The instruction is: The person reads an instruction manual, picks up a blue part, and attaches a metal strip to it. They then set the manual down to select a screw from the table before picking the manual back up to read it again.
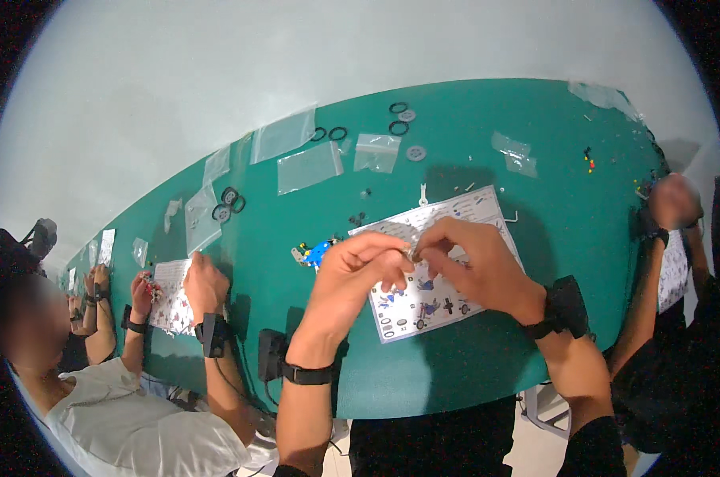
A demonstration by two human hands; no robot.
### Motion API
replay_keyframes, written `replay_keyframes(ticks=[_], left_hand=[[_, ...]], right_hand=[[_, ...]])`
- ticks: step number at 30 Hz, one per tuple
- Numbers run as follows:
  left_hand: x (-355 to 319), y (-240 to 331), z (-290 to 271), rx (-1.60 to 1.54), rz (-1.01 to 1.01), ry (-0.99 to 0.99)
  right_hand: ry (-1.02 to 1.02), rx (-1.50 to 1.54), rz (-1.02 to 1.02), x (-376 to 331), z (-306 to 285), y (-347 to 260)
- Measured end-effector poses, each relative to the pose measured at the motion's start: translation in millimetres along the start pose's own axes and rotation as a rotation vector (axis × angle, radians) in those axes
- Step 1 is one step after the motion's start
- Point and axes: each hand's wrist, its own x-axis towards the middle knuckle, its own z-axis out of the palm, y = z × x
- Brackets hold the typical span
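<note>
My left hand (361, 269) and my right hand (475, 262) meet fingertip to fingertip above a printed instruction sheet (399, 322). Both are closed in a pinch around a tiny piece between them, too small to make out. Left of my left hand, partly covered by it, lies a blue toy model (318, 253) with white and yellow parts. At the sheet's far edge rests a small white wrench (423, 195), and by its right edge an L-shaped hex key (512, 216).
Beyond the sheet lie clear plastic bags (310, 167), black rings (399, 128) and grey wheel discs (415, 153). Small dark parts (357, 219) sit near the model. A person in a white shirt (149, 413) works at left; another person's arm (642, 306) is at right. All share the green table (495, 381).
</note>
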Motion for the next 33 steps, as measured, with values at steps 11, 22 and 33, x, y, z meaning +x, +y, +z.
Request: replay_keyframes(ticks=[11,22,33], left_hand=[[-22.9,8.8,-69.8,1.555,0.247,0.478],[-9.0,13.6,-61.8,1.168,0.401,0.358],[-4.5,8.9,-33.6,0.752,0.299,0.316]], right_hand=[[0.389,0.466,0.256,14.8,-30.0,29.5],[0.399,0.45,0.346,12.1,-30.6,53.4],[0.432,0.429,0.318,12.3,-39.6,44.2]])
